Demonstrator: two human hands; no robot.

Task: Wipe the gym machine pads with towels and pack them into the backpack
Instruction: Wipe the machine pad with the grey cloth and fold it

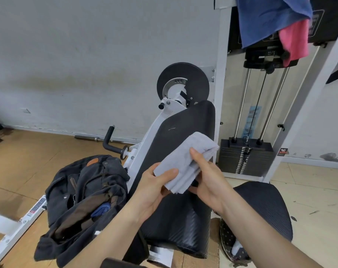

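Observation:
A folded light grey towel is held above the long black back pad of the gym machine. My left hand grips its lower left end, thumb on top. My right hand holds its right side, thumb across the top and fingers beneath. A dark, open backpack lies on the floor to the left, with something blue showing inside. A blue towel and a pink towel hang over the machine's upper frame at the top right.
A round black seat pad sits at the lower right. The weight stack and white frame post stand behind the back pad. A black handle sticks out on the left. A grey wall lies behind, with a wooden floor to the left.

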